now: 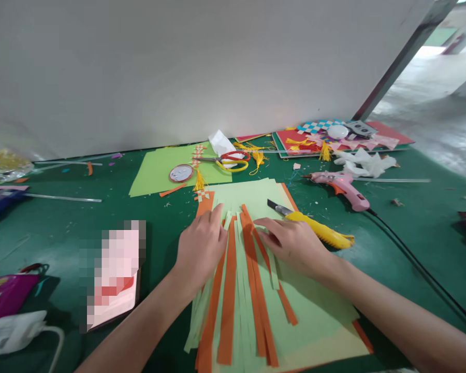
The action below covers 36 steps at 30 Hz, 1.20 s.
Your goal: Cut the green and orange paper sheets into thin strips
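Orange paper strips (228,290) and pale green paper strips (241,300) fan out lengthwise over a stack of pale green sheets (310,321), with orange paper showing at its edges. On the left side of the strips rests my left hand (202,246), its fingers pointing forward and lying on the paper. My right hand (295,243) comes in from the other side, its fingers bent and apart, the fingertips touching the right-hand orange strips. Just beyond that hand lies a yellow utility knife (320,229) with its blade out.
Scissors (233,161), a round tin (181,173) and yellow tassels (200,181) lie behind on a bright green sheet (151,168). At right are a pink glue gun (344,187) with a black cord and crumpled tissue (367,163). A phone (116,274) lies left.
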Each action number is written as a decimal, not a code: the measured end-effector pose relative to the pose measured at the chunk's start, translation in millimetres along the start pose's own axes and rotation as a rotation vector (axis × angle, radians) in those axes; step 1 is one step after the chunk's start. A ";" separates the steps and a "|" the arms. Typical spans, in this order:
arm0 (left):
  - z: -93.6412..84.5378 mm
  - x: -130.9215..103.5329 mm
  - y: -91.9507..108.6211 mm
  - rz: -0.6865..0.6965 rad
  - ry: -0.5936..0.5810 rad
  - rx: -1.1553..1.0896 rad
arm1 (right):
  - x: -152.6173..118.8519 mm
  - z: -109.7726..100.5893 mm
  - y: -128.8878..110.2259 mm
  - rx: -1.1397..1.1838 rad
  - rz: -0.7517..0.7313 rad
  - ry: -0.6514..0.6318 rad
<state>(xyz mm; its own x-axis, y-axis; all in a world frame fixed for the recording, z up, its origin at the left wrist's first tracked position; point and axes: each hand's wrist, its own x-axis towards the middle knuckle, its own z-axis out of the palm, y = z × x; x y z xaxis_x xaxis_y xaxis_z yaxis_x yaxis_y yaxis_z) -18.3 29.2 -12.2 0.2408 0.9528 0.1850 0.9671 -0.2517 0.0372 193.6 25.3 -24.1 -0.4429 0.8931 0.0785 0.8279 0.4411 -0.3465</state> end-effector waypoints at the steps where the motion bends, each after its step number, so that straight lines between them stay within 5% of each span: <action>1: 0.4 -0.2 -0.2 0.002 -0.001 0.004 | 0.1 0.1 -0.2 -0.002 0.004 -0.005; 14: -2.7 1.7 -3.1 -0.034 0.002 -0.075 | 1.1 3.2 0.9 0.039 0.001 0.053; 19: -9.9 1.8 3.3 0.024 0.116 -0.575 | 2.4 -1.8 -2.6 0.287 0.074 0.127; 25: -10.5 -0.7 16.5 -0.106 -0.125 -1.238 | 6.0 -11.3 -10.7 0.969 0.209 -0.047; 36: -10.5 -4.7 22.8 -0.142 -0.363 -1.436 | 5.4 -8.6 -10.7 1.202 0.289 -0.003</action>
<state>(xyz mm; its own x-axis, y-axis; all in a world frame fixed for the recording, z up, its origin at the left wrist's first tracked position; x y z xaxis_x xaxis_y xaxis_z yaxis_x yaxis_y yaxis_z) 1.7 17.1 -1.9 0.3694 0.9180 -0.1443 0.1311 0.1023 0.9861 185.3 26.2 -12.0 -0.2984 0.9433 -0.1456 0.0548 -0.1353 -0.9893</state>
